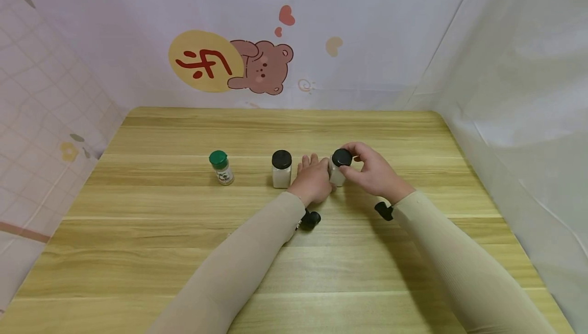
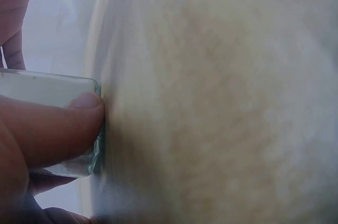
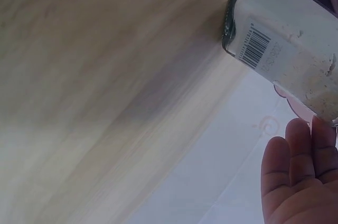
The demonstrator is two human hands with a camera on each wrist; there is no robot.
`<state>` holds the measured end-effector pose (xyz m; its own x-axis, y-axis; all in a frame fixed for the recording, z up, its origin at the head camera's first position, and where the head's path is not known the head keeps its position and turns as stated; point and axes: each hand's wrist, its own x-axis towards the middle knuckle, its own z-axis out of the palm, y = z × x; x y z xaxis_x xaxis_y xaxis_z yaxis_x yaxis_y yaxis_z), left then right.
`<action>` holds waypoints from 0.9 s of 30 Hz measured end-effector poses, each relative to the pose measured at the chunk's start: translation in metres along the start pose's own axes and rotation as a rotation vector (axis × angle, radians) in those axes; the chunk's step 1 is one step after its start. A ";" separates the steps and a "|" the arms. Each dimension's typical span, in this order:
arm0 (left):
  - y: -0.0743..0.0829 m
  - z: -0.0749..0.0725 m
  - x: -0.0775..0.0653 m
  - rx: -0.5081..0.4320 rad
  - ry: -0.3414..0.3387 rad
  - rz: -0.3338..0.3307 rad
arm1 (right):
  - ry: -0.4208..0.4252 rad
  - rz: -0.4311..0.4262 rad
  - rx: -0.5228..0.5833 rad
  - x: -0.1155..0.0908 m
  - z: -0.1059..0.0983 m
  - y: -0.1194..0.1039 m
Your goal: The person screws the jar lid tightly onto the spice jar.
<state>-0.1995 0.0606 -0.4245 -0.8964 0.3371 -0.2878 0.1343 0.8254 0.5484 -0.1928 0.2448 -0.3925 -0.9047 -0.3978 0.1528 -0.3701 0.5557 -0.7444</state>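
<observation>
A square glass spice jar with a black lid and pale contents stands on the table between both hands. From its left side, my left hand grips the glass low down, the thumb flat along it near the base in the left wrist view. My right hand holds the same jar at the top, thumb and forefinger on either side of the lid. A barcode label shows on the jar in the right wrist view, with the right fingers beside it.
Just left of the left hand stands a second black-lidded jar. Farther left is a small shaker bottle with a green lid. The wooden table meets a printed cloth backdrop at its far edge.
</observation>
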 end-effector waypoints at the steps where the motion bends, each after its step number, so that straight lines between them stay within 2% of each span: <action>1: 0.000 0.000 0.000 0.003 0.002 0.001 | -0.002 0.003 -0.001 0.000 0.000 0.000; 10: 0.000 0.001 0.001 0.002 -0.004 -0.009 | -0.007 -0.008 -0.004 0.001 0.000 0.002; 17: 0.000 0.001 0.001 -0.004 -0.003 -0.007 | -0.015 0.014 -0.014 0.001 0.000 0.002; 27: 0.000 0.000 0.001 -0.005 -0.009 -0.009 | -0.009 -0.021 -0.007 0.000 0.000 0.001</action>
<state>-0.2001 0.0608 -0.4245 -0.8938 0.3334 -0.3000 0.1238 0.8263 0.5495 -0.1927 0.2457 -0.3929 -0.8946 -0.4162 0.1628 -0.3910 0.5523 -0.7363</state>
